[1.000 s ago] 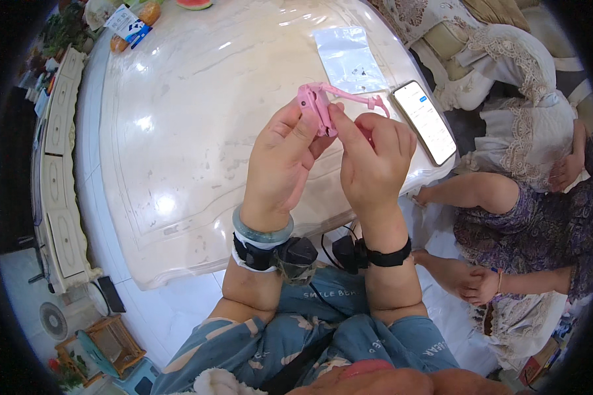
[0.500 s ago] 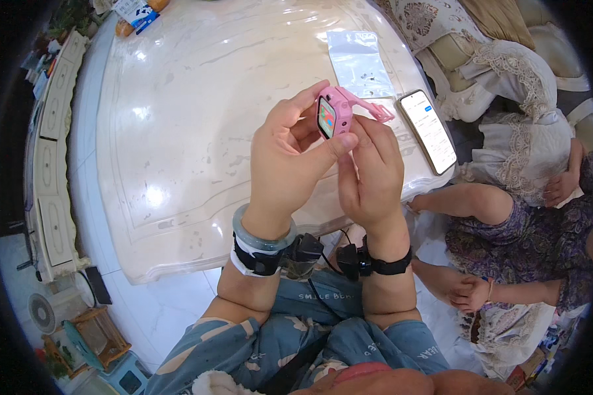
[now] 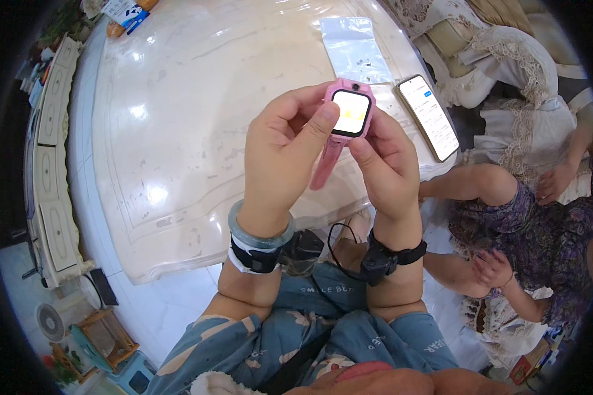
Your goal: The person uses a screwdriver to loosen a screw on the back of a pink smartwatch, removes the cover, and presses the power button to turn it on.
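Between my two hands is a pink smartwatch, its lit, mostly white and yellow screen facing up. My left hand grips the watch's left side, the thumb lying over the screen's left edge. On the right side, my right hand pinches the case near its lower corner with the thumb. One pink strap hangs down between the hands; the other strap is hidden. Beyond the watch, a clear plastic bag with small dark bits lies on the table. To the right rests a smartphone with a lit screen.
The glossy cream table spans the middle. At the right sits another person in patterned purple clothes, beside lace-covered chairs. A packet stands at the far left corner. A cream cabinet lines the left side.
The watch has turned so that its screen faces up, and its strap now hangs down instead of pointing right. My right hand has shifted right and lower. The screen picture has changed.
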`<state>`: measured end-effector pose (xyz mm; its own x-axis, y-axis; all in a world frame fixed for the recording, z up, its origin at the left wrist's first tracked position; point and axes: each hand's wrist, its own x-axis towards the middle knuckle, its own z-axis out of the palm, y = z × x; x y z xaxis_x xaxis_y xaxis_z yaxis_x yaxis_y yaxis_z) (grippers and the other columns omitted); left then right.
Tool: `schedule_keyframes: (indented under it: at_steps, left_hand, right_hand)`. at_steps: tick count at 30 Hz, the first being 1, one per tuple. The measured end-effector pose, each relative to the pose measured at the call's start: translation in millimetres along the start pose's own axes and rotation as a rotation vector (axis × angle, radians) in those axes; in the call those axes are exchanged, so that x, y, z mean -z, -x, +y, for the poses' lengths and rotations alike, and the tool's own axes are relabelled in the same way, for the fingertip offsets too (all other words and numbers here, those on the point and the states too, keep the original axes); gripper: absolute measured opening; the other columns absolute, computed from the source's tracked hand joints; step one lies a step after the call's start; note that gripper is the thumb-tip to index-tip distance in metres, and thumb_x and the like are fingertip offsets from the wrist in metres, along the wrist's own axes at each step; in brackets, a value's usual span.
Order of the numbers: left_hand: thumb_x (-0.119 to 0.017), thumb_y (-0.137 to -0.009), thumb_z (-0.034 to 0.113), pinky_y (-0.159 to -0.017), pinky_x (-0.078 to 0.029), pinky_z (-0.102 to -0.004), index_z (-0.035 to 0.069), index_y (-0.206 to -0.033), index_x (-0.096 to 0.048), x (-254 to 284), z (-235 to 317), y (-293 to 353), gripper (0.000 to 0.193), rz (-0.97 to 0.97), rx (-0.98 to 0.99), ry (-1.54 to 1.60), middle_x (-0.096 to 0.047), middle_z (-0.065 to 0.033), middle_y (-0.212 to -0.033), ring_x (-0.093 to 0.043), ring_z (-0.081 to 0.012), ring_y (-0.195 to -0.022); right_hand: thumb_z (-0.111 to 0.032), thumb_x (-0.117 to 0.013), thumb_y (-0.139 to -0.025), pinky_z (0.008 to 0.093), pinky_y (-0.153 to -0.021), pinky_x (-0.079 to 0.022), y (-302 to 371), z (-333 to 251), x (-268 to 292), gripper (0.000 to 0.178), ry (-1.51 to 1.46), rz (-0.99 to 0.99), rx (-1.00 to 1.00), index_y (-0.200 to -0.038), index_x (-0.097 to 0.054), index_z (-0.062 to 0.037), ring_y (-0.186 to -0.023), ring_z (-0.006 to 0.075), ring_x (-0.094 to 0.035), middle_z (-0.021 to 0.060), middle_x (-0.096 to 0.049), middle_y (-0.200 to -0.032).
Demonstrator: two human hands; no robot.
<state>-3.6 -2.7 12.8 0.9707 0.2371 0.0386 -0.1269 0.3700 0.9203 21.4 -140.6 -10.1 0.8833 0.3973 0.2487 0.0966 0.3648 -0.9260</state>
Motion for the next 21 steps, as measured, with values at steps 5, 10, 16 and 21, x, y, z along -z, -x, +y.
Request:
schedule_keyframes:
  at_steps: [5,10,16,21]
  left_hand:
    - [-0.065,-0.091,0.009,-0.072,-0.050,-0.0214,-0.005,-0.112,-0.063,4.6,-1.9,0.5,0.025,-0.010,-0.044,-0.019,-0.068,-0.0066,-0.091,-0.062,-0.0089,-0.082]
    - [-0.063,-0.093,0.011,-0.076,-0.051,-0.0239,-0.003,-0.124,-0.055,3.5,-5.3,-0.2,0.035,-0.029,-0.097,-0.008,-0.066,-0.0064,-0.091,-0.063,-0.0104,-0.086]
    - [-0.048,-0.102,0.031,-0.083,-0.050,-0.0272,0.003,-0.136,-0.047,11.2,-12.5,-4.5,0.045,-0.196,0.139,0.005,-0.063,-0.0065,-0.109,-0.061,-0.0128,-0.095]
    - [-0.054,-0.100,0.020,-0.087,-0.051,-0.0289,0.005,-0.144,-0.037,8.2,-10.6,-3.0,0.050,-0.141,0.082,-0.201,-0.061,-0.0055,-0.103,-0.060,-0.0129,-0.096]
  right_hand:
    - [-0.004,-0.056,-0.093,0.0269,-0.090,-0.046,1.4,0.3,1.8,0.041,0.007,-0.009,-0.023,-0.132,-0.048,0.0071,-0.102,0.0136,-0.058,0.0080,-0.061,-0.113]
    - [-0.009,-0.055,-0.094,0.0297,-0.089,-0.049,-0.6,2.0,3.0,0.044,-0.118,0.019,-0.047,-0.134,-0.046,0.0074,-0.103,0.0161,-0.060,0.0112,-0.062,-0.117]
    - [-0.015,-0.051,-0.097,0.0328,-0.077,-0.056,-1.1,-6.7,11.1,0.045,-0.478,0.115,-0.162,-0.135,-0.044,0.0082,-0.094,0.0218,-0.065,0.0179,-0.063,-0.114]
    - [-0.016,-0.050,-0.098,0.0324,-0.075,-0.057,0.0,-15.0,7.6,0.043,-0.576,0.114,-0.220,-0.133,-0.046,0.0088,-0.087,0.0224,-0.066,0.0188,-0.063,-0.113]
